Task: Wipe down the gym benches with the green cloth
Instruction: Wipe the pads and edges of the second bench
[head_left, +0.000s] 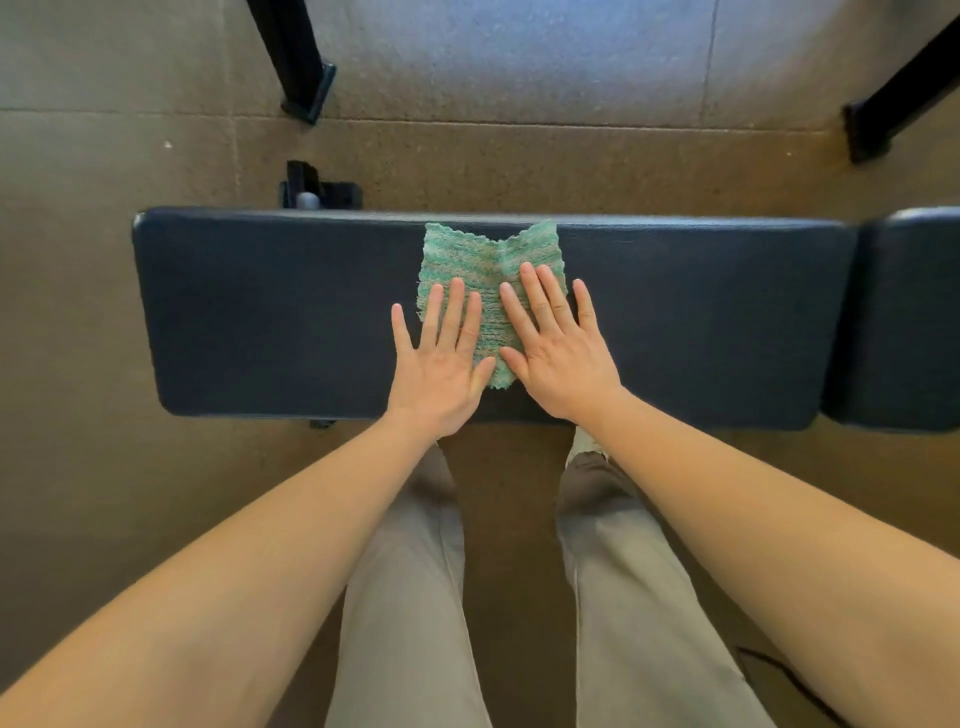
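On the middle of the dark padded desk, found the green cloth spread flat, its far edge reaching the far edge of the padding, its near corner short of the near edge. Saw the left hand laid on the cloth's left side, fingers straight and spread, little finger out on bare padding. Saw the right hand pressed flat just beside it on the cloth's right side, fingers straight too, gripping nothing. Noted a second dark pad just right of the desk, a black frame leg on the brown floor at far left, and grey trousers at the near side.
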